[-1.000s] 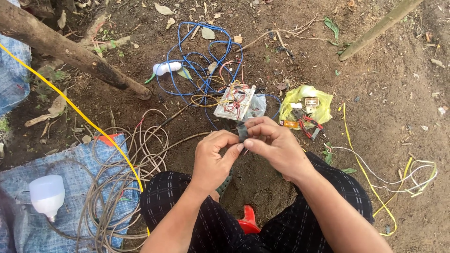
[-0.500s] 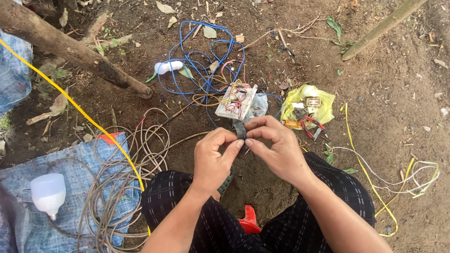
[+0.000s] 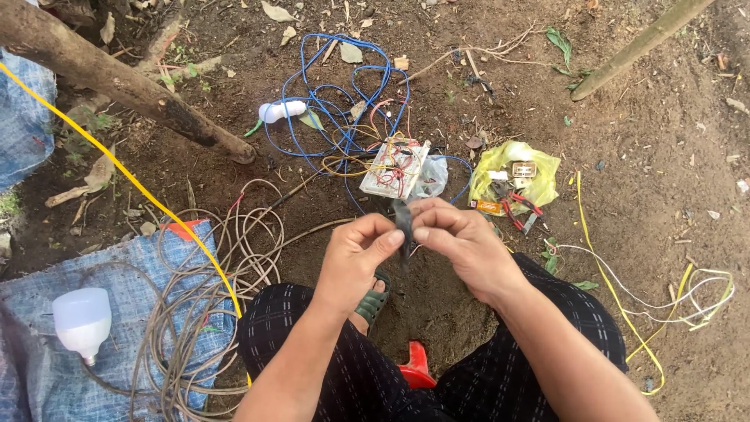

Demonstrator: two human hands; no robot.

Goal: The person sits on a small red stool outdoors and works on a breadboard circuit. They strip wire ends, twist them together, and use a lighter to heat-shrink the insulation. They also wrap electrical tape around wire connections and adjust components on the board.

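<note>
Barely shifted, both hands [image 3: 414,242] pinch dark tape [image 3: 404,221] beside circuit board [image 3: 394,167].

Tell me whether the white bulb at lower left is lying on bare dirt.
No: the white bulb rests on the blue woven sheet, beside the coil of grey cable.

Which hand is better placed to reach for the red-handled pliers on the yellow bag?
Right. The right hand is nearer the red-handled pliers on the yellow bag; the left hand would cross over.
</note>
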